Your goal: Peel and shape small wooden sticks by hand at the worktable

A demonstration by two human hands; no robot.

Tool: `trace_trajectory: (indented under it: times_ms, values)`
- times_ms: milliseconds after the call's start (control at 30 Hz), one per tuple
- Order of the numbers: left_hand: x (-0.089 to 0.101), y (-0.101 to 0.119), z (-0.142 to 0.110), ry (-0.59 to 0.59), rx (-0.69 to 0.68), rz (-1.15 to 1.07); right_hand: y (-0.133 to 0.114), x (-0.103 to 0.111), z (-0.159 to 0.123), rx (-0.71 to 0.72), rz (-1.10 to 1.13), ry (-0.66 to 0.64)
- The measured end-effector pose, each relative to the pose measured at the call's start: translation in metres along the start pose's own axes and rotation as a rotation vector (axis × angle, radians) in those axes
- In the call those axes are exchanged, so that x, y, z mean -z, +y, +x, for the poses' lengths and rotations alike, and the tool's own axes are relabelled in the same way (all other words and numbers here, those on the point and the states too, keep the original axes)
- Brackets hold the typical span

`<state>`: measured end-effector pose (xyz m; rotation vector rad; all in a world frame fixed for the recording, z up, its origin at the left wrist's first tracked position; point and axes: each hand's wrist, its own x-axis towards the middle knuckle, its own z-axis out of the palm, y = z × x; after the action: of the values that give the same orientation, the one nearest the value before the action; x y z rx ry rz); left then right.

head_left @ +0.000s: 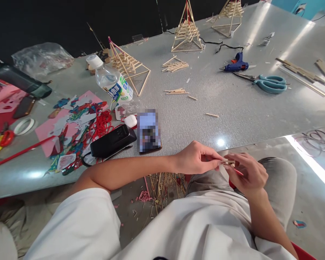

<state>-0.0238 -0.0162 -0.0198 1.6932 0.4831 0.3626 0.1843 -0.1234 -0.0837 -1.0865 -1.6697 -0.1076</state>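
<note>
Above my lap, just off the table's front edge, my hands meet fingertip to fingertip. My left hand [193, 159] pinches one end of a short wooden stick [228, 161] between thumb and fingers. My right hand [247, 171] closes on the same stick from the other side, its fingers partly covering it. A thin red piece [237, 172] shows by the right thumb; I cannot tell what it is. Two small piles of cut sticks, one farther back [176, 66] and one nearer [176, 91], lie on the table, with a loose stick [211, 115] closer to me.
Stick pyramids [186, 36] stand along the back, one behind a plastic bottle [115, 83]. A blue glue gun [237, 64] and scissors [271, 83] lie at right. A phone [148, 131], black case [112, 140] and paper scraps [73, 122] occupy the left. Sticks [166, 186] fill the space below the table.
</note>
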Motion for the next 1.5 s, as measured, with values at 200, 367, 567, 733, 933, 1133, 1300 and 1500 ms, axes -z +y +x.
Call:
trace_trajectory:
  times_ms: [200, 367, 567, 733, 933, 1133, 1300, 1500]
  values:
    - [0.0, 0.0, 0.002, -0.007, 0.018, 0.02, -0.001, 0.005, 0.008, 0.107, -0.423, -0.235]
    - [0.001, -0.001, 0.001, -0.002, 0.026, 0.033, -0.001, 0.005, 0.008, 0.129, -0.432, -0.258]
    - [0.001, -0.001, 0.0, -0.008, 0.038, 0.042, 0.0, 0.005, 0.008, 0.119, -0.36, -0.32]
    - [0.001, 0.0, 0.0, 0.007, 0.045, 0.042, 0.0, 0.002, 0.006, 0.085, -0.333, -0.318]
    - [0.002, -0.002, 0.0, 0.002, 0.04, 0.033, 0.0, 0.001, 0.005, 0.078, -0.318, -0.293]
    - [0.002, -0.003, 0.001, 0.009, 0.027, 0.02, -0.001, -0.003, 0.005, 0.081, -0.369, -0.242]
    - [0.001, -0.001, 0.001, 0.004, 0.036, 0.013, -0.001, -0.007, 0.004, 0.096, -0.398, -0.173]
    - [0.001, 0.001, 0.0, -0.006, 0.046, -0.011, 0.001, -0.006, -0.001, 0.058, -0.341, -0.011]
